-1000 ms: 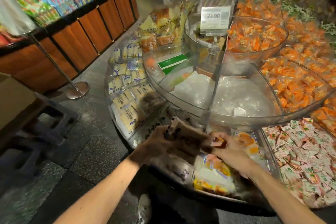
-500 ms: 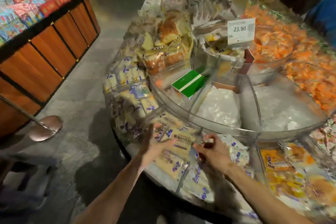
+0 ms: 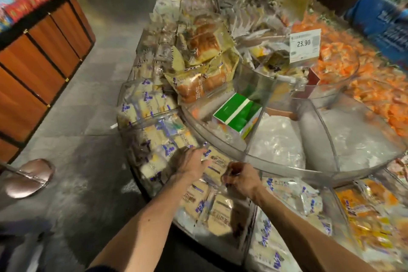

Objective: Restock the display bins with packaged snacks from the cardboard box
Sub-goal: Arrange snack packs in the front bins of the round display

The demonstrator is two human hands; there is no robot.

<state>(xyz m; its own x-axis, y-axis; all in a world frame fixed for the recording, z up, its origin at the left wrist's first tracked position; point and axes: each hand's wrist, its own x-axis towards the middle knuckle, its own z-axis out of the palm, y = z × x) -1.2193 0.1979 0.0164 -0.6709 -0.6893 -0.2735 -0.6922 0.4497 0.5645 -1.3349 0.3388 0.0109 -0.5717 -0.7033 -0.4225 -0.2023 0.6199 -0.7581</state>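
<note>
Display bins (image 3: 276, 162): clear rigid plastic, glossy, catching glare along rim. Packaged snacks (image 3: 217, 166): glossy plastic film, crinkling, showing print. Green carton (image 3: 237, 113): smooth card, looking semi-gloss. Price tag (image 3: 304, 45): white, matt, looking like paper. Cabinet far left (image 3: 44, 51): wood-look panels, smooth. Stanchion base (image 3: 27, 178): polished metal, reflecting. Floor (image 3: 88, 117): grey, matt, speckled.

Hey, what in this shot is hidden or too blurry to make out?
- Cardboard box: not in the head view at all.
- Right hand: fingers curl under, hiding what they grip, if anything.
- Left hand: fingertips merge with the snack packs; contact unclear.
- Price tag: only 23.90 reads; small print too small.
- Far bins: motion blur.
</note>
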